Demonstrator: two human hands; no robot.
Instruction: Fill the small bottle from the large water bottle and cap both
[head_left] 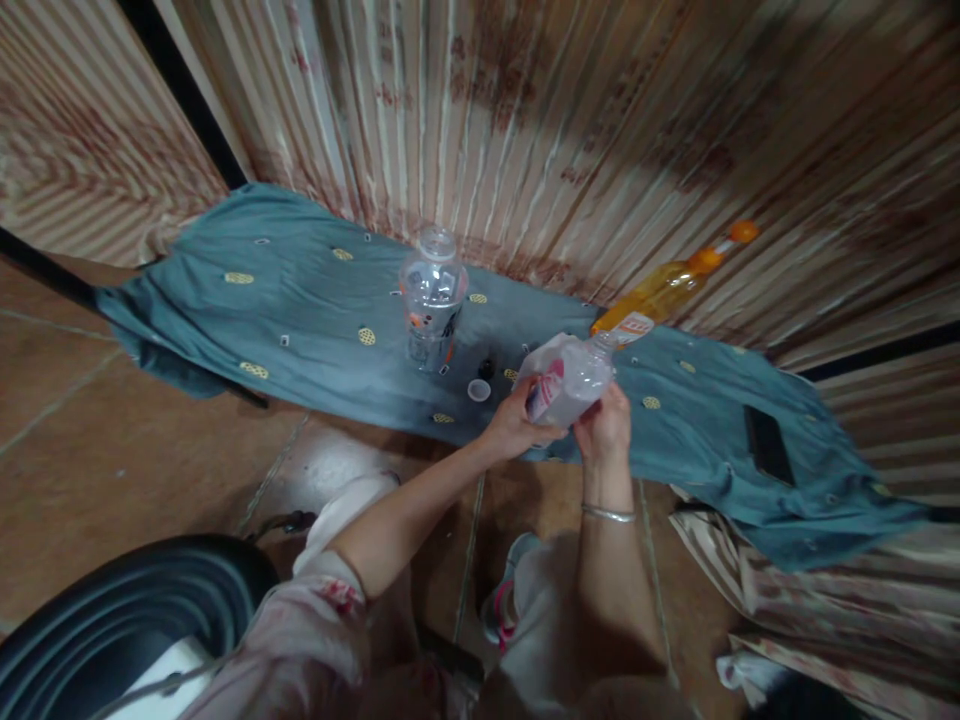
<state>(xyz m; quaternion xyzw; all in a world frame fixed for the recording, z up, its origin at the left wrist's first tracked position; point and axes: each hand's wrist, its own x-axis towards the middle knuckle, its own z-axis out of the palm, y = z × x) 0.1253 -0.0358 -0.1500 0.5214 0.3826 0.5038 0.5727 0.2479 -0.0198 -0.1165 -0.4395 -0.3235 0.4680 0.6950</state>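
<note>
One head camera looks steeply down, close over the hands and blue cloth (315,300).

The person is wearing a loose, pale, cream-coloured garment with reddish printed blotches (330,600), its short sleeve ending just above the elbow, well back from the left hand (517,425). Both forearms are showing bare below it. A thin, silvery metal bangle (609,515) is circling the wrist just behind the right hand (606,430). Further back from the hands, light, whitish-grey fabric trousers (540,620) are covering the legs. Below the forearms, a pale slip-on shoe with a pink inner lining (504,605) is showing on one foot.
</note>
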